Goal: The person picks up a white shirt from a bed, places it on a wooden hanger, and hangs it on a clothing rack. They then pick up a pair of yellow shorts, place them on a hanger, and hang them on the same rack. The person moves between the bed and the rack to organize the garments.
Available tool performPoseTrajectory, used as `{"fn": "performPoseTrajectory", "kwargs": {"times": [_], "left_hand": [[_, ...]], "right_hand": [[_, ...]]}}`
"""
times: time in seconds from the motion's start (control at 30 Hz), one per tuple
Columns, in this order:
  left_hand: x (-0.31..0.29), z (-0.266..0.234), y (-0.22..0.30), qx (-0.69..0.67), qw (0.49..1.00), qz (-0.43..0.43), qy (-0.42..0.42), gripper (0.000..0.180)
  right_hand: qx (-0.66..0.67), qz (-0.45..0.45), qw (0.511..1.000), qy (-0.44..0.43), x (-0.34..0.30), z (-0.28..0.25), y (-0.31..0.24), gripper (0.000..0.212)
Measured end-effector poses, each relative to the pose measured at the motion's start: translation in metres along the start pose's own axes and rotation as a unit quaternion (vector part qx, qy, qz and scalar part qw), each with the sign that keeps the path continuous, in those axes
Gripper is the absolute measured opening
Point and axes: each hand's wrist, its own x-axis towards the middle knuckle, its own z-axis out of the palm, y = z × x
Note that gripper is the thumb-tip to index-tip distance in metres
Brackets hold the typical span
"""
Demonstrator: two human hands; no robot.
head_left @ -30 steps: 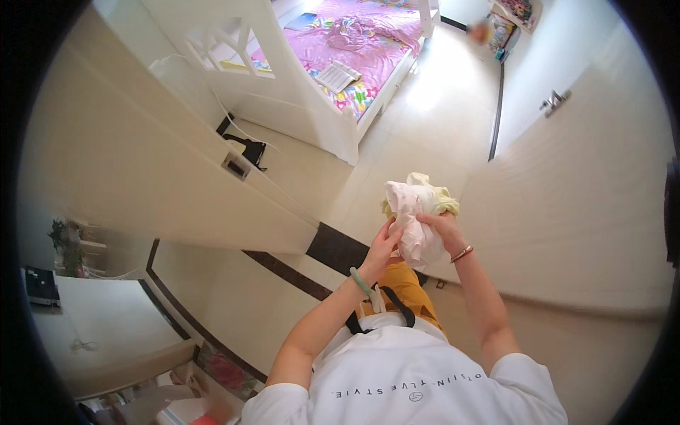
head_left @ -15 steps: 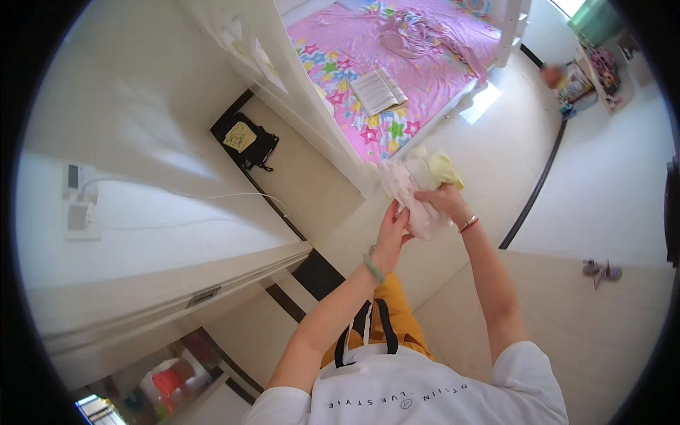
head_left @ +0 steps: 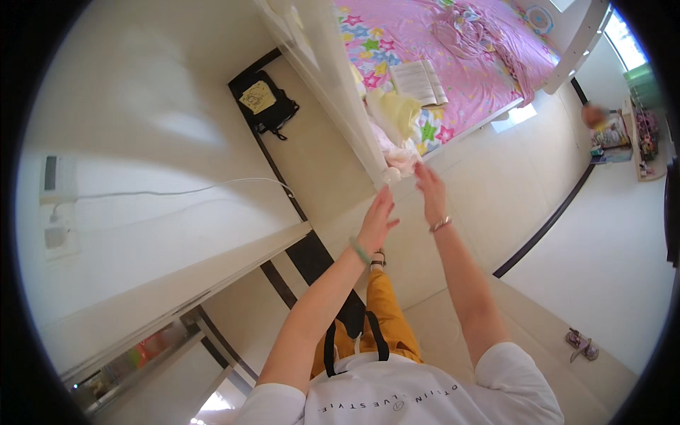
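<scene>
A black bag (head_left: 278, 115) with a yellow panel (head_left: 258, 97) lay on the floor (head_left: 319, 134) by the wall (head_left: 156, 92). A white cable (head_left: 212, 183) ran from a wall socket (head_left: 58, 237). An open book (head_left: 418, 82) lay face up. To the right, a pale shelf (head_left: 646, 174) held small colourful things (head_left: 646, 134) near a green cloth (head_left: 641, 83), and a door (head_left: 524, 333) had a metal handle (head_left: 582, 345).

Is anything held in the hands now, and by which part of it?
Nothing is held: the left hand and right hand are open, and the yellow and pink cloth bundle is ahead, at the near corner of the bed.
</scene>
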Motion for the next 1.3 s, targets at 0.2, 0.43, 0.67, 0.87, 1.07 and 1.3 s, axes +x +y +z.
{"fn": "performPoseTrajectory", "kwargs": {"times": [0.2, 0.43, 0.67, 0.87, 1.07, 1.3], "left_hand": [[-0.165, -0.115, -0.054, -0.158, 0.983, -0.094, 0.004, 0.041], [-0.371, -0.207, -0.074, -0.256, 0.961, 0.061, 0.085, 0.039], [-0.569, -0.287, -0.126, -0.400, 0.851, 0.314, 0.130, 0.044], [-0.730, -0.326, -0.224, -0.480, 0.666, 0.519, 0.237, 0.048], [-0.805, -0.348, -0.253, -0.565, 0.428, 0.632, 0.313, 0.044], [-0.884, -0.413, -0.313, -0.568, 0.276, 0.691, 0.350, 0.042]], "right_hand": [[0.215, 0.265, 0.925, -0.170, -0.190, 0.040, 0.080, 0.041], [0.147, 0.356, 0.845, -0.372, -0.354, 0.135, 0.082, 0.040], [0.006, 0.349, 0.779, -0.522, -0.506, 0.265, 0.085, 0.042], [-0.091, 0.434, 0.637, -0.631, -0.695, 0.349, 0.140, 0.039], [-0.204, 0.490, 0.503, -0.682, -0.832, 0.428, 0.161, 0.042], [-0.236, 0.511, 0.401, -0.723, -0.971, 0.476, 0.240, 0.046]]}}
